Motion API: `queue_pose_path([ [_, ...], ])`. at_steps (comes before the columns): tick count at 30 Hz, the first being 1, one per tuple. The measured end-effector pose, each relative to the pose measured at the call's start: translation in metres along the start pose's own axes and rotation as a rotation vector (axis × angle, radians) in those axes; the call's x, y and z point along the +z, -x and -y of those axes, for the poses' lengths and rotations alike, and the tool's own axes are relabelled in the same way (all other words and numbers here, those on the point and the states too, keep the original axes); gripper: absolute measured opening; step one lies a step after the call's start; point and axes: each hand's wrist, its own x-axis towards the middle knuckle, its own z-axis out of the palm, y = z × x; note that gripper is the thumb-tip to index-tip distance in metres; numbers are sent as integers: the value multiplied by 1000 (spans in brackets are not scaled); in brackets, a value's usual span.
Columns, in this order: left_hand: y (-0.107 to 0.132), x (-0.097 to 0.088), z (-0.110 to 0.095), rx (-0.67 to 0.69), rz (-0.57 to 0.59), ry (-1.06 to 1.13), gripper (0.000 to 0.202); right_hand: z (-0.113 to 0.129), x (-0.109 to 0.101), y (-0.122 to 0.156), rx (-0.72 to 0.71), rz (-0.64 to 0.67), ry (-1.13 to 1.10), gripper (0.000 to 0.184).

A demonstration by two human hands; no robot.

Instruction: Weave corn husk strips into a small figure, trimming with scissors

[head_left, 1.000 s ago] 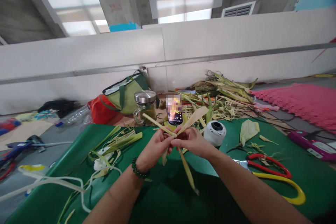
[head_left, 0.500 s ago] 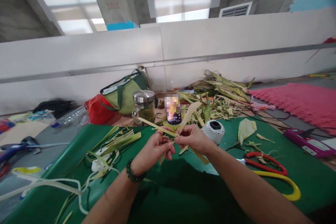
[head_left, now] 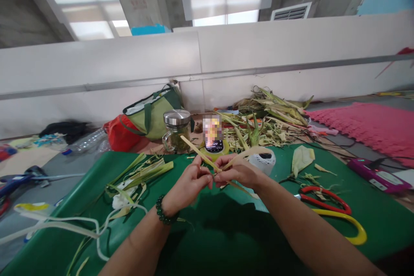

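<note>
Head view. Left hand (head_left: 189, 181) and right hand (head_left: 241, 173) meet fingertip to fingertip above the green mat (head_left: 210, 241), both pinched shut on pale husk strips (head_left: 198, 152). The strips are in the air between the hands, in front of the phone (head_left: 214, 140). They cross at the pinch. One end sticks up and left toward the glass jar (head_left: 176, 131). Another arcs right over the white thread spool (head_left: 264, 161), and a short tail hangs below the right hand.

The step looks like crossing or folding the strips at that pinch. To do it well, I judge:
- Thumbs should stay tight on the crossing so the layers don't slip.
- Strips should lie flat, not twisted.
- Bend gently; dry husk probably splits along the grain.
- Keep the long ends clear of the spool and phone.

A bead bracelet (head_left: 162, 212) is on the left wrist. Loose green leaf strips (head_left: 147, 172) lie on the mat to the left, and scissors (head_left: 326, 207) to the right, well apart from the hands. A corn husk heap (head_left: 271, 118) sits beyond the mat.
</note>
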Motion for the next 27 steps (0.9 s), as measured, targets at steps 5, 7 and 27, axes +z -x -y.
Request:
queue_pose_path([
  [5, 2, 3, 1, -61, 8, 134, 28, 0, 1, -2, 24, -62, -13, 35],
  [7, 3, 4, 1, -73, 17, 143, 27, -1, 1, -3, 37, -76, 8, 34],
  [27, 10, -7, -8, -131, 47, 225, 70, 1, -9, -3, 39, -87, -71, 32],
])
